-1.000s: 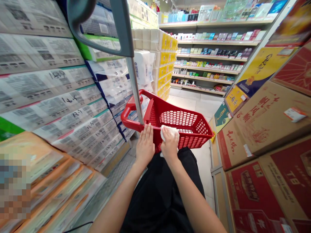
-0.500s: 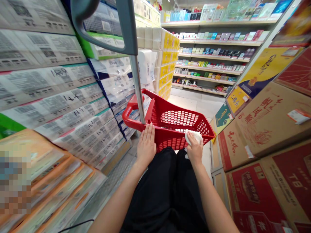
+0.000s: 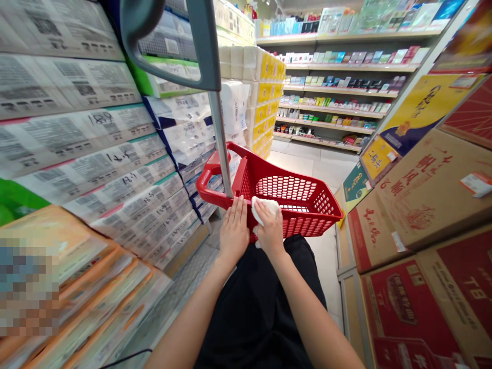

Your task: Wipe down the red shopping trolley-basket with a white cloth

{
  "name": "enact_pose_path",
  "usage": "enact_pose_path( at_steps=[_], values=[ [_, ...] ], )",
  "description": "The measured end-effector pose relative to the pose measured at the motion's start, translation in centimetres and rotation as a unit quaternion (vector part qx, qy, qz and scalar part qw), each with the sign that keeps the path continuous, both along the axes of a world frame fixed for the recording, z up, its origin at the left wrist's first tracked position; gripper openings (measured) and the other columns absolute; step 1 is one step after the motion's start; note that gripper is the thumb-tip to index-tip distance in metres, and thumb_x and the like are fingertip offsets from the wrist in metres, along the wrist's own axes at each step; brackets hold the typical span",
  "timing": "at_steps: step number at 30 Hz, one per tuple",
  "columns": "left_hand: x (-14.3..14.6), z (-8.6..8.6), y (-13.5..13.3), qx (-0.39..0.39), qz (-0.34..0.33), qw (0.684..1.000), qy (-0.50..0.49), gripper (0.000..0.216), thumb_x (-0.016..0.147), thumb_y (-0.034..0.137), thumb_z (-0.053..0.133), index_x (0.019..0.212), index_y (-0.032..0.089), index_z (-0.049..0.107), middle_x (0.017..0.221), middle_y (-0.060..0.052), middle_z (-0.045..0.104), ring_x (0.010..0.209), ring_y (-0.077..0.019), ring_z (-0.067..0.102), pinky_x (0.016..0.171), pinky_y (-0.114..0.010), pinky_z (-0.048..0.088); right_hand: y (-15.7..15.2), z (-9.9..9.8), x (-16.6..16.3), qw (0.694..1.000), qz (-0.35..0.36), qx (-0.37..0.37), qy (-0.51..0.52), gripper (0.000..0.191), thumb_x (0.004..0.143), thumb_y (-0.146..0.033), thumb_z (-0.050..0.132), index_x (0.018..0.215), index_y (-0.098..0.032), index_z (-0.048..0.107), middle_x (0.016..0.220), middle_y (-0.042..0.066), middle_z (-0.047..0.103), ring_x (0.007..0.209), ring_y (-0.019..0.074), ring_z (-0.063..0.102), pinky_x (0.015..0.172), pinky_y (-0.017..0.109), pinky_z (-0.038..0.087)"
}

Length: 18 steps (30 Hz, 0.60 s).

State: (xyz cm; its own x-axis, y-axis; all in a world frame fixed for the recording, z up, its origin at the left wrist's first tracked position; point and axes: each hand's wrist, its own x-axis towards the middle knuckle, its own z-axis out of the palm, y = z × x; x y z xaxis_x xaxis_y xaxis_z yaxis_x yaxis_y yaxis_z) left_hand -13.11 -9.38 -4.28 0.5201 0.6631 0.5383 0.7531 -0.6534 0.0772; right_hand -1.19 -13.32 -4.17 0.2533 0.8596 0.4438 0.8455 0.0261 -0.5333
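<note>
A red plastic shopping basket [image 3: 292, 187] with perforated walls stands in front of my knees, its upright metal pole [image 3: 220, 138] topped by a grey handle [image 3: 210, 46]. Against the near rim, close to the foot of the pole, my left hand [image 3: 235, 225] lies with its fingers stretched out flat. Right beside it, my right hand [image 3: 270, 228] presses a white cloth [image 3: 265, 207] onto the same rim, fingers closed over the cloth. Part of the cloth is hidden under that hand.
Wrapped paper packs [image 3: 96, 148] rise in stacks on the left, with orange packs [image 3: 103, 302] below them. Cardboard cartons [image 3: 426, 200] line the right side. Yellow-and-white packs [image 3: 259, 97] stand beyond the basket, and shelves [image 3: 338, 66] of small boxes fill the back.
My right hand has slid the cloth left along the near rim, from the far right end to beside my left hand. The left hand stays at nearly the same spot.
</note>
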Motion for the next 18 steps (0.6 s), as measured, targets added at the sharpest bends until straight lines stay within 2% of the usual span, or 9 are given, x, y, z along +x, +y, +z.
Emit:
enact_pose_path(
  at_steps=[5, 8, 11, 12, 15, 18],
  values=[
    [0.0, 0.5, -0.3, -0.01, -0.003, 1.0, -0.008, 0.087, 0.072, 0.006, 0.048, 0.153, 0.009, 0.016, 0.161, -0.01, 0.02, 0.15, -0.022, 0.013, 0.121, -0.04, 0.021, -3.4, -3.7, 7.6, 0.995, -0.099, -0.016, -0.001, 0.072, 0.072, -0.003, 0.036, 0.139, -0.028, 0.049, 0.146, 0.002, 0.049, 0.139, 0.015, 0.041, 0.12, 0.051, 0.005],
    [0.0, 0.5, -0.3, -0.01, -0.008, 1.0, -0.016, 0.088, 0.072, 0.006, 0.048, 0.153, 0.009, 0.015, 0.161, -0.011, 0.02, 0.149, -0.0232, 0.014, 0.12, -0.042, 0.021, -4.3, -4.4, 9.7, 0.986, -0.162, -0.031, 0.018, 0.072, 0.073, -0.005, 0.037, 0.139, -0.029, 0.049, 0.146, 0.003, 0.05, 0.139, 0.0178, 0.04, 0.118, 0.056, 0.004],
    [0.1, 0.2, -0.2, -0.009, -0.012, 1.0, -0.022, 0.089, 0.072, 0.007, 0.049, 0.153, 0.01, 0.014, 0.161, -0.011, 0.02, 0.149, -0.024, 0.015, 0.12, -0.042, 0.023, -3.1, -3.0, 7.3, 0.984, -0.172, -0.045, 0.029, 0.072, 0.072, -0.004, 0.038, 0.139, -0.026, 0.05, 0.144, 0.006, 0.051, 0.138, 0.0198, 0.041, 0.118, 0.056, 0.005],
    [0.1, 0.1, -0.2, -0.009, -0.012, 1.0, -0.021, 0.088, 0.073, 0.007, 0.049, 0.153, 0.01, 0.013, 0.161, -0.011, 0.02, 0.149, -0.024, 0.015, 0.12, -0.042, 0.023, -2.4, -2.3, 5.7, 0.987, -0.154, -0.049, 0.027, 0.073, 0.071, -0.004, 0.039, 0.139, -0.024, 0.05, 0.144, 0.007, 0.051, 0.138, 0.02, 0.041, 0.119, 0.055, 0.005],
    [0.1, -0.2, 0.0, 0.002, -0.004, 1.0, -0.017, 0.08, 0.079, 0.008, 0.045, 0.153, 0.01, 0.014, 0.16, -0.012, 0.023, 0.149, -0.0231, 0.016, 0.119, -0.043, 0.025, -0.1, 0.1, 0.6, 0.999, -0.038, -0.034, 0.007, 0.074, 0.071, -0.001, 0.039, 0.142, -0.021, 0.046, 0.148, 0.007, 0.046, 0.14, 0.0173, 0.038, 0.121, 0.048, 0.003],
    [0.1, -0.2, 0.0, 0.011, 0.005, 1.0, -0.01, 0.072, 0.086, 0.011, 0.039, 0.153, 0.012, 0.016, 0.159, -0.011, 0.025, 0.149, -0.0218, 0.017, 0.119, -0.042, 0.026, 0.9, 1.3, -1.8, 1.0, 0.01, -0.023, 0.002, 0.072, 0.075, -0.001, 0.036, 0.143, -0.022, 0.044, 0.15, 0.004, 0.044, 0.141, 0.0142, 0.036, 0.121, 0.046, 0.003]
  ],
)
